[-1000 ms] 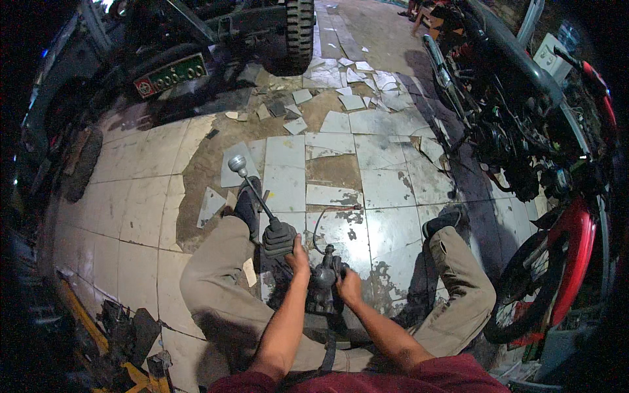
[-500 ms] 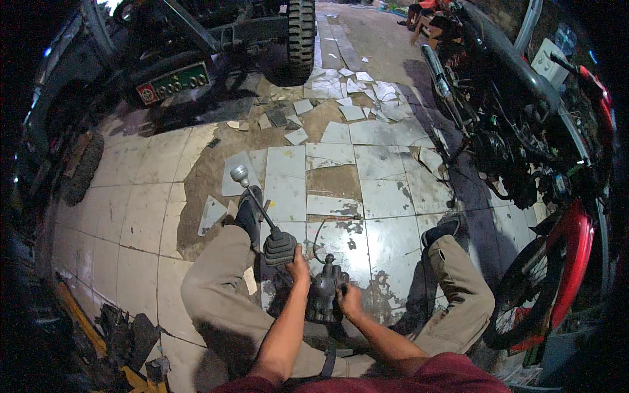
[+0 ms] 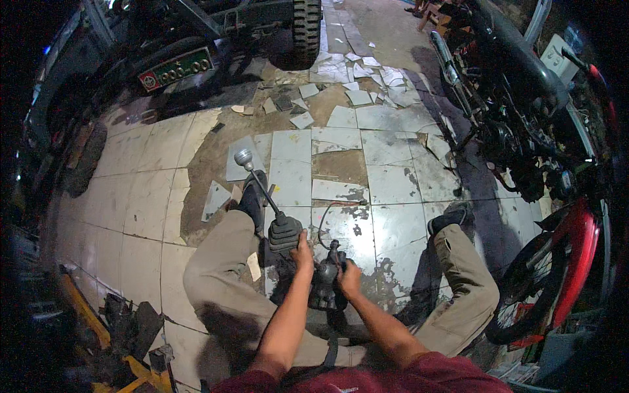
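Between my legs stands a gear lever (image 3: 266, 191) with a round silver knob and a ribbed black rubber boot (image 3: 285, 234) at its base. My left hand (image 3: 303, 254) is closed on the right edge of that boot. Just right of it sits a dark, greasy metal housing (image 3: 324, 281) with a narrow top fitting and a thin cable (image 3: 322, 224) looping up from it. Closed fingers of my right hand (image 3: 349, 278) press against the housing's upper right side; their tips are partly hidden. The lower end of the housing lies in shadow near my lap.
Broken tiles (image 3: 359, 97) are scattered over the floor ahead. A vehicle with a large tyre (image 3: 306, 33) stands at far left. A motorcycle (image 3: 517, 98) and a red fender (image 3: 576, 262) are on the right. Yellow metal stands (image 3: 141, 373) lie at lower left.
The view has tilted slightly, shifting the scene. My right hand has moved up along the housing towards its top fitting. My left hand keeps its hold on the boot.
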Demonstrator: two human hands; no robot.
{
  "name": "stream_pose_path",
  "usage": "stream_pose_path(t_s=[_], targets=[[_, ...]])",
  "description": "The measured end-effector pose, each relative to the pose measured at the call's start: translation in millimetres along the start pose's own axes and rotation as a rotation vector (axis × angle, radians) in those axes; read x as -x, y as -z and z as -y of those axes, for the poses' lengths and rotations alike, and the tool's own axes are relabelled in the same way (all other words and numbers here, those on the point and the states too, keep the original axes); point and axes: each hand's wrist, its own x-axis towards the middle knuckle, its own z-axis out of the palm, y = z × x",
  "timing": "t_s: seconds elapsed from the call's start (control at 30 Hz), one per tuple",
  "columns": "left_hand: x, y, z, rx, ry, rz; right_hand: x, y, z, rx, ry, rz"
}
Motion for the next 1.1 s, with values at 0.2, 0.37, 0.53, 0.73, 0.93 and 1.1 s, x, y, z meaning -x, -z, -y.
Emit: stream_pose_path(t_s=[0.2,0.37,0.53,0.73,0.93,1.1], targets=[[5,4,-6,-0.008,-0.099,-0.049,5,5,-8,0.051,0.071,-0.069],[48,-8,-50,0.068,-0.001,-0.007,5,5,-9,0.033,-0.025,0.002],[33,-3,-36,0.029,0.022,-0.012,4,4,-10,0.095,0.014,-0.043],[10,7,-18,0.024,-0.022,0.021,17,1,-17,-0.015,0.012,-0.01],[30,6,-35,0.062,0.092,0.031,4,0,-5,0.107,0.008,-0.052],[46,-12,-45,0.009,0.01,0.027,4,-1,-16,0.092,-0.017,-0.117]])
